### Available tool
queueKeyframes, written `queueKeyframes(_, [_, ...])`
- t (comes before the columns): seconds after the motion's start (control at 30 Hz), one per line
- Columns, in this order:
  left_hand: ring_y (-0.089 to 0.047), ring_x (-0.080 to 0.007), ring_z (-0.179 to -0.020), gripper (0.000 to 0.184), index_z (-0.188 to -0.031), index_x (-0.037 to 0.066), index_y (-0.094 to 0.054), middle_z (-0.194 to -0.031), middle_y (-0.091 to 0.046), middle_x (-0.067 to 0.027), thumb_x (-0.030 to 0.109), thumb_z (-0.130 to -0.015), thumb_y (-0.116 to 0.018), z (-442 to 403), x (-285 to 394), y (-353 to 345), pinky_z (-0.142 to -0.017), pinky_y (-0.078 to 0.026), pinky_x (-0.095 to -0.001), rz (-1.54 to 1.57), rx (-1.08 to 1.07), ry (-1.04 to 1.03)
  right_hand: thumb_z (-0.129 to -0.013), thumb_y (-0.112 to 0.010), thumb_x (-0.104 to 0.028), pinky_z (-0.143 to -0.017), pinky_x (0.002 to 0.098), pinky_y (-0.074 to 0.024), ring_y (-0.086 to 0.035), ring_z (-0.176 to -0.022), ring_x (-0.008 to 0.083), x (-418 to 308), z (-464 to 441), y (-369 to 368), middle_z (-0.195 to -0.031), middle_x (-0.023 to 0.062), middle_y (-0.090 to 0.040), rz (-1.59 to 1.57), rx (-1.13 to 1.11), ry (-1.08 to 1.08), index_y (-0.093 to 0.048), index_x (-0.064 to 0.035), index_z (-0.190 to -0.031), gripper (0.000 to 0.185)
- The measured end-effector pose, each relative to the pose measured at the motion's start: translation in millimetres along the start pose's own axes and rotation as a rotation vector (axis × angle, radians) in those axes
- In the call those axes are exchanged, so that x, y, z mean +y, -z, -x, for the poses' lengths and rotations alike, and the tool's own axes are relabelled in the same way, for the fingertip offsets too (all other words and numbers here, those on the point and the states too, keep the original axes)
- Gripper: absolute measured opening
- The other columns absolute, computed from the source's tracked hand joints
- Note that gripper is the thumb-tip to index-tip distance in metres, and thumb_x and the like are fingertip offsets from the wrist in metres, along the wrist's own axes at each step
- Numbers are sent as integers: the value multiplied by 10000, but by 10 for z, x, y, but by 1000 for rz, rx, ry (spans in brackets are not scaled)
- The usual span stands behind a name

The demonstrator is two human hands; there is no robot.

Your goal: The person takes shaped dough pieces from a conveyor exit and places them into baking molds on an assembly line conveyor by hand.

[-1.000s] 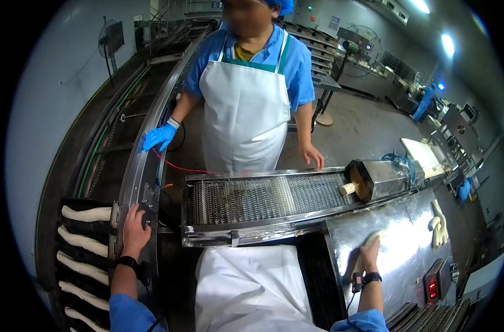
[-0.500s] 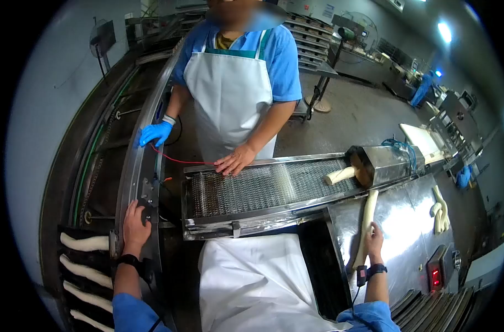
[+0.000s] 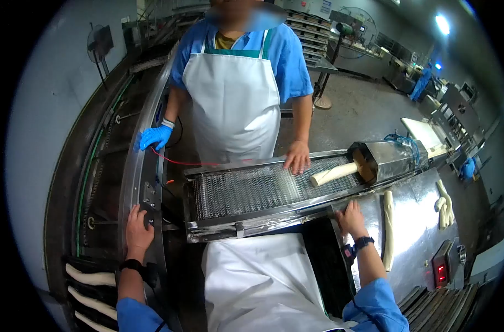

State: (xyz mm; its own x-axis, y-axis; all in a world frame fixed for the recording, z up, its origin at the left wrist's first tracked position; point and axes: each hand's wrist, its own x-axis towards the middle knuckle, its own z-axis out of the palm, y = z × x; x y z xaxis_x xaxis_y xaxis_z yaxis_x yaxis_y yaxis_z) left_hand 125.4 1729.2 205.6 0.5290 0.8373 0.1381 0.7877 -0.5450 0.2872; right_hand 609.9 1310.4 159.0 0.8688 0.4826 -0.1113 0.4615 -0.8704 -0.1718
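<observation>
My left hand [image 3: 139, 231] rests on the metal rail at the left, thumb by a dark knob, fingers slightly apart and holding nothing. My right hand [image 3: 351, 219] is at the left edge of the steel table [image 3: 412, 221], near the mesh conveyor, with its fingers apart and empty. To its right a long dough strip [image 3: 388, 231] lies lengthwise on the table. Another dough piece [image 3: 335, 174] sticks out of the metal housing [image 3: 396, 160] onto the mesh conveyor [image 3: 241, 191]. A knotted dough piece [image 3: 444, 206] lies at the table's right.
Across the conveyor stands a co-worker, one gloved hand [image 3: 156, 137] on the rail and a bare hand [image 3: 297, 157] over the mesh. Dough strips [image 3: 91, 275] lie in dark trays at lower left. A red-lit display [image 3: 441, 271] sits at the lower right.
My right hand has let go of the dough strip and moved left; the strip lies further right. Dough on the conveyor extends further left. The co-worker's bare hand moved onto the mesh, then right. The trays shifted downward.
</observation>
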Motion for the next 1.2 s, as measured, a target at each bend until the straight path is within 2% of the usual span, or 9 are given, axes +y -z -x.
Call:
queueKeyframes(0.13, [-372, -330, -1333, 416, -1119, 15, -572, -1404, -422, -177, 28, -711, -652, -11, -150, -108, -1099, -336, -398, -6, 59, -38, -909, -523, -293, -1075, 604, -253, -288, -1339, 484, -271, -324, -91, -1395, 353, -342, -302, 37, 27, -297, 104, -1391, 665])
queueKeyframes(0.27, [-369, -328, -1335, 414, -1119, 16, -568, -1405, -422, -176, 29, -713, -652, -17, -32, 20, -1096, -338, -402, 18, -7, 55, -861, -528, -103, -1105, 557, -237, -297, -1342, 474, -762, -214, -123, -1389, 335, -361, 168, 145, -112, -338, -9, -1422, 599])
queueKeyframes(0.33, [-370, -326, -1334, 408, -1115, 12, -564, -1404, -423, -176, 30, -717, -651, -16, -84, -31, -1095, -339, -404, -3, 2, 22, -858, -512, -72, -1119, 530, -230, -284, -1357, 457, -860, -197, -64, -1422, 289, -353, 289, 470, 332, -354, -67, -1430, 593])
queueKeyframes(0.4, [-369, -328, -1333, 397, -1108, 12, -568, -1401, -426, -177, 29, -719, -648, -11, -174, -116, -1094, -339, -406, -4, 29, -5, -858, -477, -21, -1124, 503, -248, -288, -1375, 399, -984, -297, -130, -1477, 202, -336, 202, 306, 444, -356, -46, -1419, 575])
queueKeyframes(0.57, [-373, -339, -1328, 376, -1082, 13, -578, -1389, -435, -185, 26, -713, -646, -12, -375, -240, -1095, -337, -412, 28, 95, -32, -891, -441, -72, -1121, 486, -265, -314, -1368, 378, -1463, -411, -197, -1482, 170, -352, 235, 224, 451, -378, 28, -1374, 498])
queueKeyframes(0.67, [-372, -345, -1328, 392, -1081, 10, -581, -1387, -438, -188, 29, -695, -649, -21, -407, -267, -1095, -337, -415, 78, 140, -65, -781, -599, -69, -1138, 483, -242, -283, -1385, 391, -1597, -548, -264, -1470, 199, -346, 217, 157, 490, -343, 52, -1379, 662])
queueKeyframes(1.03, [-389, -329, -1323, 368, -1087, 21, -607, -1365, -469, -182, 54, -722, -631, -360, 255, -236, -1097, -338, -414, 67, 29, -152, -748, -651, -151, -883, 474, -406, -553, -996, 306, -1461, -310, -113, -979, 117, -610, 348, 291, 684, -596, -108, -1011, 272])
queueKeyframes(1.1, [-375, -332, -1332, 381, -1105, 15, -590, -1381, -450, -188, 46, -727, -628, -413, 263, -233, -1107, -326, -414, 91, -6, -152, -746, -667, -98, -909, 480, -433, -567, -1053, 296, -1476, -215, 43, -1084, 140, -621, 170, 133, 540, -570, -102, -1123, 389])
queueKeyframes(1.2, [-370, -332, -1335, 378, -1104, 15, -584, -1390, -441, -180, 30, -728, -622, -465, 19, -427, -1107, -327, -414, 122, 27, -177, -733, -697, -38, -868, 449, -515, -594, -1014, 251, -1193, 96, 468, -1068, 166, -608, -892, -6, 133, -554, -66, -1103, 398])
